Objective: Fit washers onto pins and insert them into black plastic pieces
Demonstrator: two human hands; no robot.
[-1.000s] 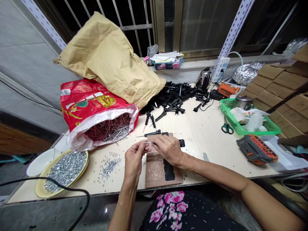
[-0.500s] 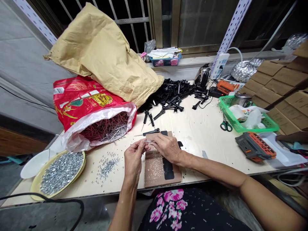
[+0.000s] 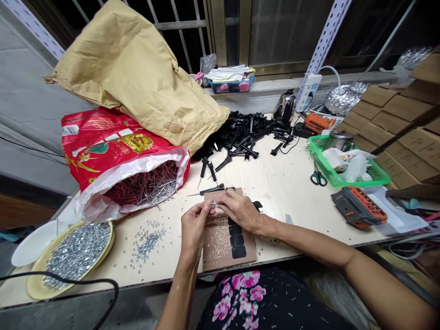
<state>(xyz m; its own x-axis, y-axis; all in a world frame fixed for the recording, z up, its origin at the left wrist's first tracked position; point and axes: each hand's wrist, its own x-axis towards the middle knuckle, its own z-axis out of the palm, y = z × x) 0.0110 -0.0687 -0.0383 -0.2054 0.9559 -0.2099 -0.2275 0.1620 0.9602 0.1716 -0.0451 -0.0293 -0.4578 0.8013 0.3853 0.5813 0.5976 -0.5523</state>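
Observation:
Over a brown board (image 3: 216, 256), my left hand (image 3: 196, 224) and my right hand (image 3: 240, 211) meet, fingertips nearly touching. Between them shows a thin silver metal pin (image 3: 215, 203), pinched from both sides; its ends are hidden by the fingers. Pale specks cover the board's left part, and a row of black square pads (image 3: 237, 240) runs along its right part. Just beyond the board lies a black plastic part with a thin metal shaft (image 3: 211, 189). Loose small silver washers (image 3: 149, 243) are scattered left of my left hand.
A yellow bowl of washers (image 3: 30, 284) stands at the left front. Behind it, a red bag (image 3: 99, 133) of long thin nails or screws lies open under a paper sack (image 3: 137, 68). Black parts (image 3: 244, 130) are heaped at the back. Scissors (image 3: 318, 176), a green basket (image 3: 314, 151) and a battery (image 3: 359, 206) lie right.
My view has shifted slightly, so the table's things sit further left. My fingertips have drawn closer around the pin, and less of it shows.

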